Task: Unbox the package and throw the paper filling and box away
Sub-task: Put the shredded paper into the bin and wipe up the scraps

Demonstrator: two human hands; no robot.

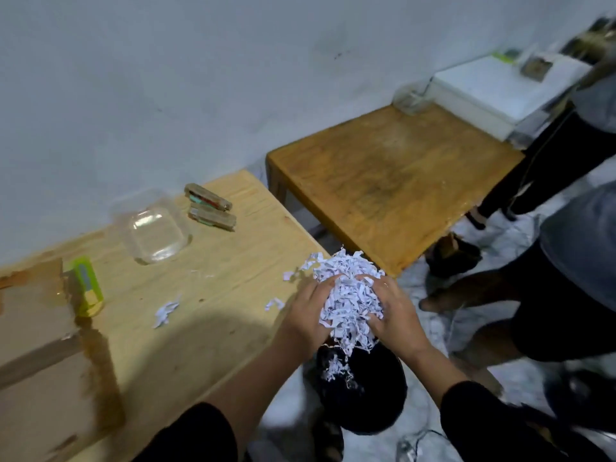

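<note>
Hands, left (pixel 305 311) and right (pixel 396 315), clutch shredded paper (pixel 348 295) above a black bin (pixel 366 395) beside the table (pixel 200 295); loose strips may spill onto the floor.

Lighting: dim, cool, diffuse. Soft shadow on near table (pixel 173 335). Glare on clear plastic container (pixel 155 233). Motion blur at far right; wide-angle bending at edges; overall softness.
</note>
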